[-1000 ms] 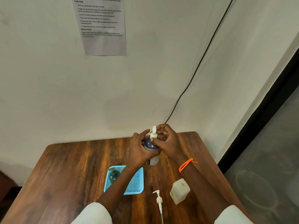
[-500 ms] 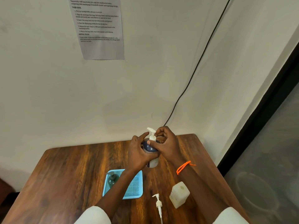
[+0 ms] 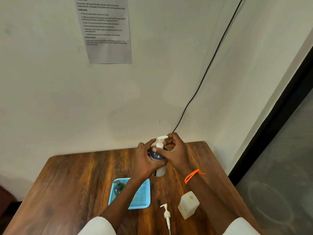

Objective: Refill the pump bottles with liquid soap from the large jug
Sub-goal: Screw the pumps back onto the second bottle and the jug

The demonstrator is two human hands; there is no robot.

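We see a wooden table [image 3: 81, 180] with a dark, streaked grain and rounded corners, set against a matt plastered wall. At its far side stands the pump bottle [image 3: 160, 169], a smooth cylinder with a pale lower body and a dark blue domed shoulder, upright on the table. The left hand [image 3: 144, 160] grips the bottle's shoulder, its fingers [image 3: 159, 164] curled narrowly round the body while the forefinger lifts free. The right hand [image 3: 176, 154] curls its fingers about the neck just below the white plastic pump head [image 3: 161, 139], whose flat spout points toward that hand; the thumb lies across the dome. An orange braided band [image 3: 192, 176] circles the right wrist.

Nearer us than the fingers, under the left forearm, lies a light blue mesh-floored plastic tray [image 3: 142, 195] holding a translucent green pump bottle [image 3: 117, 188]. Nearer than the right hand stands the jug [image 3: 188, 205], a squarish, cloudy off-white container with a round top opening. Just beside it lies a loose white pump [image 3: 166, 215] with its long dip tube. A printed sheet [image 3: 106, 31] hangs on the wall, and a black cable [image 3: 210, 65] runs down it.
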